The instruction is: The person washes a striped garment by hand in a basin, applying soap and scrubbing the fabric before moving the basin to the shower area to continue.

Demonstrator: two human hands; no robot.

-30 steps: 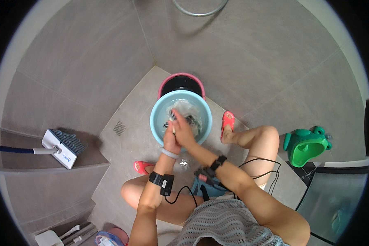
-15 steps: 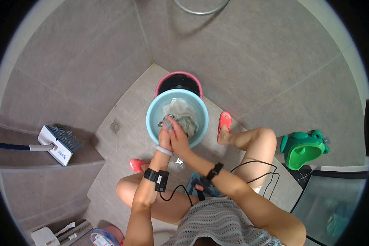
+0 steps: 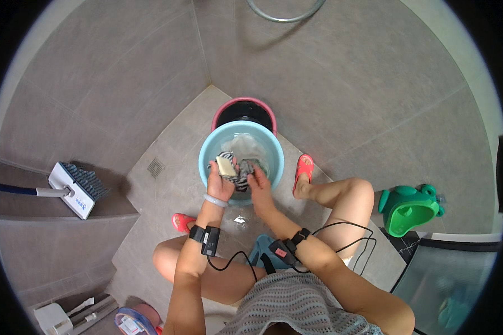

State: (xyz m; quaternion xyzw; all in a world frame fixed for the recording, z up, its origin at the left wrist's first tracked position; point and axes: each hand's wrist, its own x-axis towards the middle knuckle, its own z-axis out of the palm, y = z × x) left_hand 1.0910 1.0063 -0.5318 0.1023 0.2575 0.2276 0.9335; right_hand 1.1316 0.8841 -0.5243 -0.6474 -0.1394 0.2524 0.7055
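Dull grey tiles (image 3: pixel 123 72) go all around us, and on the floor (image 3: pixel 176 139) sits a round, light blue plastic basin (image 3: pixel 202 159). From its middle, a pink-rimmed black tub (image 3: pixel 244 99) is at twelve o'clock. At seven o'clock, the fingers of the left hand (image 3: pixel 220 188) hold a cream, block-shaped bar (image 3: pixel 226 166) with black-and-white striped cloth (image 3: pixel 241 183), over the basin. At five o'clock, the right hand (image 3: pixel 260 188) has its fingers gripping bunched grey cloth (image 3: pixel 248 166); I can't tell if both cloths are one piece.
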